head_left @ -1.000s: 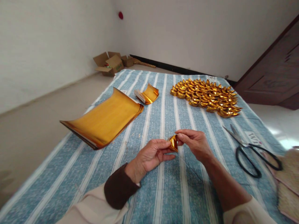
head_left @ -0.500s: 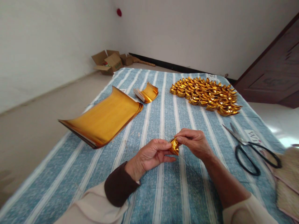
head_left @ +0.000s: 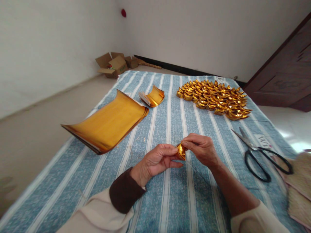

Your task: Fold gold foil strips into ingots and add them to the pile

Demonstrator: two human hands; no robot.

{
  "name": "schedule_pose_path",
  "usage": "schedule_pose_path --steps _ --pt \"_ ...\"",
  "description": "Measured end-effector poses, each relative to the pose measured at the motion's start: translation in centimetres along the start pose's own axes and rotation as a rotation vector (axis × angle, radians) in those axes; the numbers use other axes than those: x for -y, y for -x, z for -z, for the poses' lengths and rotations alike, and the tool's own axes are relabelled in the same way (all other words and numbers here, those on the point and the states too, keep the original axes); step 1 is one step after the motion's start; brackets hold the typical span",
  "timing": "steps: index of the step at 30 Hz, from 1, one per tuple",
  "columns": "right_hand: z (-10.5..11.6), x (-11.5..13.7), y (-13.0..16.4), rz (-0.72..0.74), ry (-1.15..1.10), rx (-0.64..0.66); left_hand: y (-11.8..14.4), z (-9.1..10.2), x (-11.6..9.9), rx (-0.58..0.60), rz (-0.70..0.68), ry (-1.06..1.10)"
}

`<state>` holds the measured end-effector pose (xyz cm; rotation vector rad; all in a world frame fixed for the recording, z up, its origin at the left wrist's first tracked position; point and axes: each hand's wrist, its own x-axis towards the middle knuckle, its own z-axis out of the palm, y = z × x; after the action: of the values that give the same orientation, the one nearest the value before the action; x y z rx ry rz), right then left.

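A small folded gold foil paper ingot point(head_left: 181, 152) is held above the striped cloth between both hands. My left hand point(head_left: 161, 158) pinches its left side between thumb and fingers. On its upper right edge, my right hand point(head_left: 201, 147) grips with thumb and forefinger. Part of the ingot is hidden behind the fingertips. Many finished gold ingots point(head_left: 213, 98) stand packed in rows at the back right of the bed-like surface. Farther left lie a large stack of gold foil sheets point(head_left: 109, 121), curled at the edges, and a smaller curled stack point(head_left: 155, 97).
Black-handled scissors point(head_left: 255, 149) lie partly open on the blue-and-white striped cloth point(head_left: 136, 207), right of my right hand. A woven beige mat point(head_left: 300, 187) sits at the right edge. Open cardboard boxes point(head_left: 114, 64) stand on the floor beyond the far left corner.
Both hands stay in nearly the same place with the ingot between them. The foil's visible face has turned slightly and looks smoother and more rounded.
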<state>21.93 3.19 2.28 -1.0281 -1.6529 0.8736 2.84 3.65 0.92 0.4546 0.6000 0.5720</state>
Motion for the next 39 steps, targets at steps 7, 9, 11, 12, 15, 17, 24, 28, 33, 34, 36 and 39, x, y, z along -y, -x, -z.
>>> schedule_pose_path --steps 7,9,11,12,15,17,24,28,33,34,36,39 --pt "-0.1 0.0 -0.1 -0.018 -0.007 0.003 0.0 0.1 0.2 -0.017 0.007 -0.008" --pt "-0.2 -0.1 0.0 -0.034 -0.017 -0.005 -0.1 0.1 0.2 -0.022 0.001 -0.008" --pt "-0.5 -0.4 0.0 -0.066 -0.041 -0.032 -0.1 0.0 0.2 -0.036 -0.013 -0.002" --pt "-0.6 -0.5 0.1 -0.084 -0.056 -0.055 -0.1 0.0 0.2 -0.045 -0.026 0.003" --pt "-0.8 -0.9 0.3 -0.094 -0.059 -0.153 -0.2 -0.2 0.2 -0.086 -0.087 0.026" --pt "-0.9 -0.8 0.4 -0.012 0.026 -0.188 -0.2 -0.4 0.1 -0.131 -0.138 0.055" --pt "-2.3 -0.2 1.2 0.302 0.349 -0.144 -0.1 -0.8 -0.3 -0.286 -0.262 0.175" --pt "-3.1 -0.7 1.6 0.32 0.407 -0.149 -0.1 -0.8 -0.2 -0.309 -0.285 0.195" --pt "-3.2 -0.7 1.6 0.321 0.388 -0.159 -0.3 -0.9 0.1 -0.309 -0.306 0.195" --pt "-3.2 -0.7 1.6 0.318 0.385 -0.157 -0.3 -0.9 0.1 -0.311 -0.312 0.196" --pt "-3.3 -0.6 1.6 0.319 0.386 -0.16 -0.4 -1.0 0.2 -0.32 -0.32 0.2" --pt "-3.3 -0.5 1.5 0.334 0.396 -0.172 -0.4 -1.1 0.3 -0.329 -0.321 0.195"
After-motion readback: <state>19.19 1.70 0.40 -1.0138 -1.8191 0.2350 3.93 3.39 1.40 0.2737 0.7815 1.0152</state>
